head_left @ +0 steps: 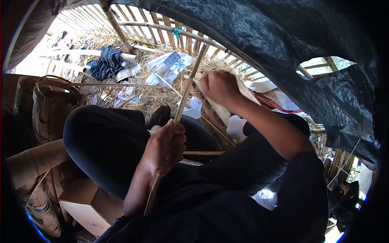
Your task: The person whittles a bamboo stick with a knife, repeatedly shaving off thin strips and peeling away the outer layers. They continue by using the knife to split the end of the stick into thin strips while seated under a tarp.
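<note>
My left hand is wrapped around a long split bamboo strip, in front of my lap. The strip slants up and away from me, and its lower end runs back along my left forearm. Close to the strip's upper part, my right hand is closed in a fist. A small pale piece pokes out of the fist on the strip's side and seems to meet the bamboo. Its kind is hidden by the fingers.
Woven baskets and an open cardboard box stand at left beside a thick bamboo pole. Straw, plastic bags and a dark cloth litter the ground ahead. A black tarp hangs overhead at right, by a bamboo fence.
</note>
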The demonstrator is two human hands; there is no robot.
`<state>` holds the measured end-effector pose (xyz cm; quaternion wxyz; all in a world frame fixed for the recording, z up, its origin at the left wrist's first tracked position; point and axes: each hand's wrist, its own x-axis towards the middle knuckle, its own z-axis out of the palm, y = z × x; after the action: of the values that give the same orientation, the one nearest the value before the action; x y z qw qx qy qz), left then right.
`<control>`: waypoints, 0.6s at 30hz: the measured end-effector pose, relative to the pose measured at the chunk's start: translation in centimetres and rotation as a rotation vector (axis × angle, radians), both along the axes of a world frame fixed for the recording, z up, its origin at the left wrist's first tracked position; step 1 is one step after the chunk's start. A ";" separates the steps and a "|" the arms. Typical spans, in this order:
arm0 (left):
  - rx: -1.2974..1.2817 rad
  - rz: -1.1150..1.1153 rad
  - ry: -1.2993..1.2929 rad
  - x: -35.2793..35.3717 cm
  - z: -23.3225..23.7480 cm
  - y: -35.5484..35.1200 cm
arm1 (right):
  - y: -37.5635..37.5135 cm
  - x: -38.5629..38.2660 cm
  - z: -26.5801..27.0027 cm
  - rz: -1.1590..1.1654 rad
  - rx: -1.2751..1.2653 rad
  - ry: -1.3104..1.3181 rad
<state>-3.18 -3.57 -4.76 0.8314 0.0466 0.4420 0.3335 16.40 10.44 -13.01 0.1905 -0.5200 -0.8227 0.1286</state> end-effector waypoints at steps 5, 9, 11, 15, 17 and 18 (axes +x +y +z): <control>0.017 0.012 0.059 -0.2 0.1 0.0 | -4.1 -2.0 3.6 0.056 -0.147 -0.013; 0.061 -0.021 0.135 0.3 0.2 -0.2 | -2.4 -1.1 3.0 0.042 -0.163 -0.050; 0.069 -0.030 0.147 0.4 0.2 -0.2 | -0.9 -0.6 2.1 -0.008 -0.063 -0.034; 0.091 -0.047 0.264 0.3 0.4 -0.2 | -4.1 -2.4 4.8 0.064 -0.163 -0.078; 0.097 -0.063 0.298 0.1 0.2 -0.6 | -2.6 -1.5 2.6 0.020 -0.117 -0.071; 0.120 -0.095 0.302 -0.1 -0.3 -0.7 | -1.1 -0.6 1.7 -0.024 -0.060 -0.067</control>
<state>-3.25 -4.32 -5.05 0.7661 0.1662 0.5385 0.3089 15.77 9.35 -11.33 0.1487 -0.5394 -0.8180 0.1332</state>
